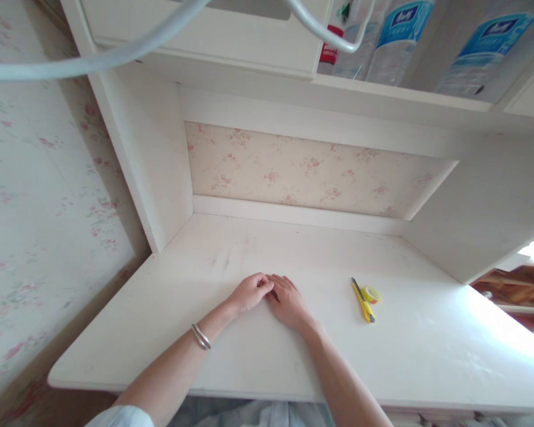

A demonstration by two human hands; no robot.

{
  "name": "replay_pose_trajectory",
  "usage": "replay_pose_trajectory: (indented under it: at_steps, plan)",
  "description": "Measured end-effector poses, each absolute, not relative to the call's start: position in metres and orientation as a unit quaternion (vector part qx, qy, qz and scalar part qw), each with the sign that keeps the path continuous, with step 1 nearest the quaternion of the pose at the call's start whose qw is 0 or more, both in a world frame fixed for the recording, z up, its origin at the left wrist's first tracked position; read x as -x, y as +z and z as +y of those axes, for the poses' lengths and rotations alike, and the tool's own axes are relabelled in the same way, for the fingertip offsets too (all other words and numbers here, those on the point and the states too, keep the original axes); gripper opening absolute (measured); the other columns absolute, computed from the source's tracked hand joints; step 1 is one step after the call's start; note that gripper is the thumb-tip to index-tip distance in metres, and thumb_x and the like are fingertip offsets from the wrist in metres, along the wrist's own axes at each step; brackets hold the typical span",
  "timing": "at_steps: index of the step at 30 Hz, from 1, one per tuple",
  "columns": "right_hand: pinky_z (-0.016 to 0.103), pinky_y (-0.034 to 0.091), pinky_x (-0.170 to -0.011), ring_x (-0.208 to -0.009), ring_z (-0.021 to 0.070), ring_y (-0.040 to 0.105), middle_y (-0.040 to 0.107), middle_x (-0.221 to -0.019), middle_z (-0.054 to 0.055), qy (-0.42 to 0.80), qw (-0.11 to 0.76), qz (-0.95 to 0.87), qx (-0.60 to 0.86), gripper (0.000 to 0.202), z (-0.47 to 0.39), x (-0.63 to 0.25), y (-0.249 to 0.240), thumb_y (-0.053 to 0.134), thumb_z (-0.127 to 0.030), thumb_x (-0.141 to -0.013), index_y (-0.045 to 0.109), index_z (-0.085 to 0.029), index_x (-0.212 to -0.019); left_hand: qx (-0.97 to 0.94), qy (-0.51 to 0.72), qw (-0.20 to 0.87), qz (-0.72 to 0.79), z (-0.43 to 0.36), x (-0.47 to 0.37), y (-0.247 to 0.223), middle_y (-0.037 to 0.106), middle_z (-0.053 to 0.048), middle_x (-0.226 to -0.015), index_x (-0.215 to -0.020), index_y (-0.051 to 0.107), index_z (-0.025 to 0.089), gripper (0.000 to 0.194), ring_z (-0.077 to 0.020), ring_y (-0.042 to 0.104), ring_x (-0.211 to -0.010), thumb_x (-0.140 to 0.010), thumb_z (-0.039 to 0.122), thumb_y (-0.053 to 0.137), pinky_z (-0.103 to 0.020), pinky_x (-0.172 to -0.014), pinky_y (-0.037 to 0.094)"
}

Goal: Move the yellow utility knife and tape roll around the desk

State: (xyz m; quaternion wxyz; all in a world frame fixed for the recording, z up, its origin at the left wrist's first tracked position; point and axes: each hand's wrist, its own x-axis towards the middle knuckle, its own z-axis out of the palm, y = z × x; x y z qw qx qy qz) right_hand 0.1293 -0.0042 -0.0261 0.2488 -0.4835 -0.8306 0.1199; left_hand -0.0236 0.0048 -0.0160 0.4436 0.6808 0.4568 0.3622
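My left hand [251,292] rests on the white desk [169,314] with its fingers curled closed, and nothing shows in them. A silver bangle [201,337] is round the left wrist. Against its fingertips lies my right hand [288,302], palm down, the fingers stretched out on the desktop and slightly apart. The two hands touch near the thumbs. To the right of them lies a yellow utility knife [363,301], with its dark tip pointing away from me. A small roll of yellow tape [372,294] lies beside the knife, close against it.
Above the desk runs a shelf [258,77] holding clear plastic bottles [396,44] with blue labels. A pale curved tube [129,53] crosses the top of the view. Side panels [146,160] stand left and right. Floral wallpaper [267,169] shows behind.
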Motion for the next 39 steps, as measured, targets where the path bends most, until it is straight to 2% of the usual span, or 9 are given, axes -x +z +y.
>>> replay_pose_trajectory:
  at_steps: [39]
  plan:
    - [0.041, 0.024, -0.105, -0.122, 0.0179, 0.042, 0.053, -0.127, 0.003, 0.134, 0.249, -0.826, 0.487, 0.036, -0.0043, -0.1304, -0.0271, 0.043, -0.028, -0.089, 0.050, -0.029, -0.124, -0.691, 0.341, 0.426, 0.474, 0.0021, 0.0223, -0.0093, 0.055, 0.000, -0.070, -0.073, 0.053, 0.017, 0.029, -0.0141, 0.051, -0.068, -0.081, 0.043, 0.046, -0.024, -0.064, 0.038]
